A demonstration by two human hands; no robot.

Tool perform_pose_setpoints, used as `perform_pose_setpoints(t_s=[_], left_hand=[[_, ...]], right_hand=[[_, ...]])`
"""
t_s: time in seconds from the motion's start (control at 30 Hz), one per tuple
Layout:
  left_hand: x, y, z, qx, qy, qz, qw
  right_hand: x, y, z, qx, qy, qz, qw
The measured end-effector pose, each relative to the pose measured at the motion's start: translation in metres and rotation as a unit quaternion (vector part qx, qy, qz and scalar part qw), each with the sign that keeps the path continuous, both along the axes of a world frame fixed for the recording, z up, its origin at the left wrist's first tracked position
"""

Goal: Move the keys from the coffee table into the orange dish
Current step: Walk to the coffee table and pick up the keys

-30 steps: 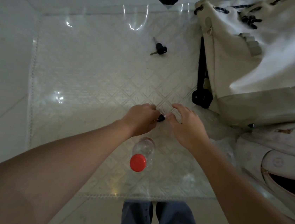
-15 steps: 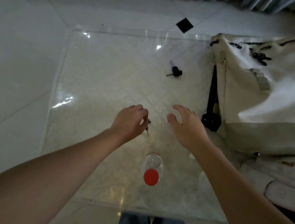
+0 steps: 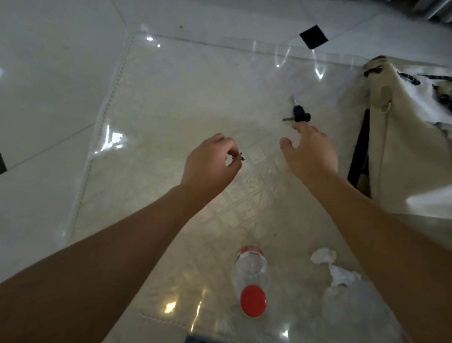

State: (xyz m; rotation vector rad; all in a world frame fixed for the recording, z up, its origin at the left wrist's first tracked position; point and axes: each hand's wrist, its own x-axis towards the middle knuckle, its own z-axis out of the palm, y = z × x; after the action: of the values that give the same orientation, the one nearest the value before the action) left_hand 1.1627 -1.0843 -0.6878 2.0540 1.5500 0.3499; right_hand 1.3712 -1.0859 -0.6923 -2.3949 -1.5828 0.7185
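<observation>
Looking down on the glass coffee table (image 3: 170, 103), I see the white bag (image 3: 424, 154) slumped over its right side, its contents hidden from me. A clear bottle (image 3: 251, 273) with a red cap lies near the front edge, crumpled tissue (image 3: 332, 268) just beside it. My right hand (image 3: 310, 152) hangs spread and empty, its fingertips (image 3: 297, 127) just short of the black-headed keys (image 3: 299, 114) resting on the glass. My left hand (image 3: 210, 166) is curled, thumb and forefinger pinched together on a small key (image 3: 240, 157) above the table.
</observation>
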Motion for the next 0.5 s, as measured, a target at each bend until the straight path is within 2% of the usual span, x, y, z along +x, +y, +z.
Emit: perform_pose_setpoints(t_s=[0.13, 0.33, 0.5], left_hand=[[0.003, 0.003, -0.001, -0.003, -0.015, 0.001, 1.0], [0.005, 0.002, -0.005, 0.003, -0.012, -0.002, 1.0], [0.007, 0.002, -0.008, 0.011, -0.015, -0.01, 1.0]], right_hand=[[0.001, 0.017, -0.015, 0.016, -0.018, -0.016, 1.0], [0.011, 0.019, -0.036, -0.045, -0.041, 0.01, 0.998], [0.023, 0.019, -0.042, -0.007, -0.022, 0.038, 0.999]])
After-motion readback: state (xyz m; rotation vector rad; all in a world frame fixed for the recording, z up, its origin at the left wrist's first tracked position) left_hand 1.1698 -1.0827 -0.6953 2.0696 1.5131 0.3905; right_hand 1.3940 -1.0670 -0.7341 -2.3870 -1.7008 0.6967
